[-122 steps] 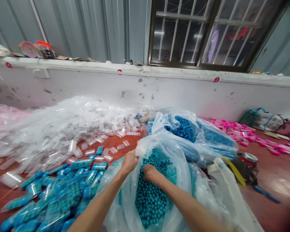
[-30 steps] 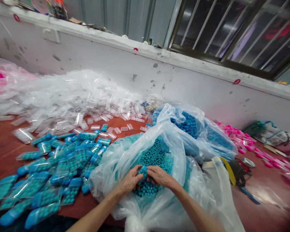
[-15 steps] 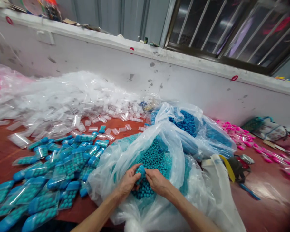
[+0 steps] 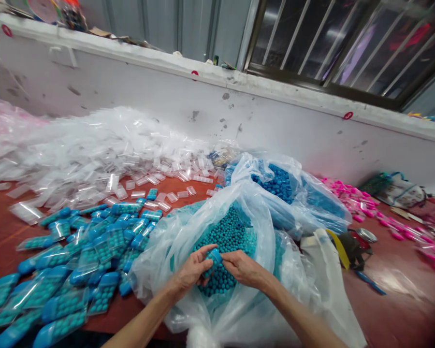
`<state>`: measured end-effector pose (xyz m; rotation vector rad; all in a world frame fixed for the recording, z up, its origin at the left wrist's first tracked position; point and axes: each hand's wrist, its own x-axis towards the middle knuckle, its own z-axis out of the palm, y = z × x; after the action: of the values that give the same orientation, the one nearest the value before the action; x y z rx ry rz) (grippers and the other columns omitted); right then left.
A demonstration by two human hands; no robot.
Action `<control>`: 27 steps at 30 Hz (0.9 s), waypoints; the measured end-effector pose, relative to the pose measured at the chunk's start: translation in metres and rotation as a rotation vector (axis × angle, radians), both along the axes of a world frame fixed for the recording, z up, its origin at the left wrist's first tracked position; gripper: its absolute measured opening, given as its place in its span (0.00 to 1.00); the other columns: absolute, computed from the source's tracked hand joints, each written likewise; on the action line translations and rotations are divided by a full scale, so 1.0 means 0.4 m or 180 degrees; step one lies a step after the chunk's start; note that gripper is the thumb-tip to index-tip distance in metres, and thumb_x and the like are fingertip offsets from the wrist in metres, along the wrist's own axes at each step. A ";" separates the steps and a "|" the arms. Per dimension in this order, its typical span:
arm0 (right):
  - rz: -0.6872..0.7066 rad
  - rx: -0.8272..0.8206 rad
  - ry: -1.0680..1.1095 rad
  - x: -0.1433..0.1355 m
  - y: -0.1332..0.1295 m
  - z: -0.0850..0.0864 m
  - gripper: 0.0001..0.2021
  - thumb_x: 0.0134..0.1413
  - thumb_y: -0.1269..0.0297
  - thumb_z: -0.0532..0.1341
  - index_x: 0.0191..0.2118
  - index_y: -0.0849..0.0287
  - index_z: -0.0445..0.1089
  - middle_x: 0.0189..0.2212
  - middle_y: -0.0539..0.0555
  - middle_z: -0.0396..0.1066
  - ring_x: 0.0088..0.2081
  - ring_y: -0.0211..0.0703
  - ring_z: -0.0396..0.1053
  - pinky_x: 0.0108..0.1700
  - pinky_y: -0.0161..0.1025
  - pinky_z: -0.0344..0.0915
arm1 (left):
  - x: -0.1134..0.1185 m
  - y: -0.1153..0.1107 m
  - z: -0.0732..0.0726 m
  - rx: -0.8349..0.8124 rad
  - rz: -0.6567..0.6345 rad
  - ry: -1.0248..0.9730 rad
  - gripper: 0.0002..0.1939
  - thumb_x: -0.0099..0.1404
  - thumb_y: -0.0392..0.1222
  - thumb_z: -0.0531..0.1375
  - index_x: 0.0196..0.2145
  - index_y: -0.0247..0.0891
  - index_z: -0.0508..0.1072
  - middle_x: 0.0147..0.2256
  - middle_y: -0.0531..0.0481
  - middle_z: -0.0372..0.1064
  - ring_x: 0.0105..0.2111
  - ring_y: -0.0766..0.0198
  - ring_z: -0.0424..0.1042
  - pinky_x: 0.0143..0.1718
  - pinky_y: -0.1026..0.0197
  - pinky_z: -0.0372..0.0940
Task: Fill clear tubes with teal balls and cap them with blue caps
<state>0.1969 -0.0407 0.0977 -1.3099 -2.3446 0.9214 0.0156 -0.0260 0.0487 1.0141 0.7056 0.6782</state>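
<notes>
Small clear case with a blue cap (image 4: 214,256), one, partly hidden by fingers: located over the mouth of the bead bag, its lower part too covered to read. Left hand (image 4: 193,271), one: thumb and fingers curled around the case, pinching it from the side. Right hand (image 4: 243,268), one: thumb and fingertips pressed together at the cap's near side; whether they grip anything cannot be told.

Large translucent white plastic bag (image 4: 266,227), one, open: holds a mass of small round teal beads (image 4: 229,235), directly beneath and beyond both hands.

Filled blue-capped clear packets of teal beads (image 4: 103,249), many: heaped in a loose pile left of the bag, on the glossy red tabletop (image 4: 402,309). Flat clear plastic sleeves (image 4: 119,145), very many: a broad mound behind the packets, thinning toward the bag.

Second translucent bag (image 4: 313,203), one: behind the first, with small bright blue plastic pieces (image 4: 280,184) showing in its opening. Bright pink plastic pieces (image 4: 348,195), many: strewn to the right, near the wall.

Cream-white flexible sheet (image 4: 328,275), one: just right of the bead bag. Yellow curved strip (image 4: 339,249), one: at its upper edge. Red jar with a silver lid (image 4: 366,236), one: beside a dark item. Slim blue tool (image 4: 370,282), one: lying on the tabletop, nearer the wearer.
</notes>
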 end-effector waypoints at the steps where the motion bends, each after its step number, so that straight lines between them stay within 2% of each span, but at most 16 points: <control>1: 0.0034 -0.0039 -0.0003 0.001 -0.002 0.002 0.12 0.52 0.73 0.45 0.21 0.59 0.58 0.18 0.45 0.55 0.22 0.33 0.54 0.25 0.30 0.48 | 0.000 -0.001 0.001 -0.0026 -0.0013 -0.0049 0.37 0.51 0.54 0.62 0.54 0.35 0.57 0.20 0.60 0.57 0.12 0.77 0.53 0.12 0.71 0.47; 4: -0.0120 0.0082 -0.0137 -0.006 -0.013 -0.002 0.13 0.54 0.72 0.45 0.25 0.58 0.63 0.21 0.47 0.62 0.25 0.36 0.59 0.28 0.31 0.52 | 0.002 -0.005 0.002 -0.0059 -0.0002 -0.0059 0.35 0.49 0.54 0.64 0.51 0.34 0.60 0.19 0.62 0.54 0.12 0.78 0.50 0.12 0.71 0.48; 7: -0.0431 0.0257 -0.0114 -0.023 -0.025 -0.012 0.13 0.56 0.70 0.44 0.30 0.58 0.65 0.24 0.50 0.65 0.26 0.37 0.61 0.30 0.32 0.54 | 0.002 -0.008 -0.004 -0.0068 0.0077 -0.0086 0.36 0.51 0.56 0.62 0.52 0.34 0.59 0.19 0.61 0.55 0.12 0.78 0.50 0.11 0.71 0.46; 14: -0.0783 0.0089 0.0259 -0.046 -0.041 -0.012 0.13 0.55 0.69 0.46 0.22 0.59 0.60 0.18 0.46 0.56 0.22 0.33 0.54 0.25 0.31 0.48 | -0.009 -0.009 -0.027 0.0010 -0.0016 -0.0006 0.35 0.53 0.56 0.60 0.53 0.35 0.56 0.21 0.59 0.60 0.12 0.76 0.57 0.11 0.72 0.46; 18: -0.0633 0.0131 0.0203 -0.041 -0.042 -0.011 0.13 0.55 0.71 0.47 0.20 0.59 0.58 0.17 0.45 0.53 0.21 0.32 0.52 0.25 0.31 0.46 | -0.007 -0.018 -0.017 0.0030 0.0052 -0.0008 0.39 0.52 0.56 0.61 0.55 0.35 0.54 0.20 0.60 0.58 0.11 0.77 0.55 0.12 0.71 0.48; 21: -0.0473 0.0294 0.0005 -0.033 -0.039 -0.007 0.14 0.55 0.70 0.47 0.20 0.59 0.58 0.17 0.45 0.54 0.20 0.33 0.52 0.24 0.31 0.46 | -0.004 -0.026 -0.004 0.0019 0.0044 0.0032 0.38 0.53 0.55 0.60 0.56 0.35 0.53 0.21 0.59 0.59 0.12 0.76 0.55 0.12 0.71 0.48; 27: -0.0085 0.0681 -0.0379 -0.026 -0.041 0.001 0.12 0.56 0.71 0.46 0.25 0.59 0.62 0.21 0.48 0.61 0.24 0.35 0.58 0.28 0.32 0.51 | 0.027 -0.042 0.002 0.0025 0.0450 0.0113 0.30 0.50 0.55 0.61 0.45 0.36 0.61 0.18 0.62 0.53 0.12 0.76 0.50 0.11 0.71 0.47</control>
<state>0.1866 -0.0571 0.0982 -1.3373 -2.4289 0.5796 0.0265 -0.0427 0.0495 0.9920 0.8117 0.7877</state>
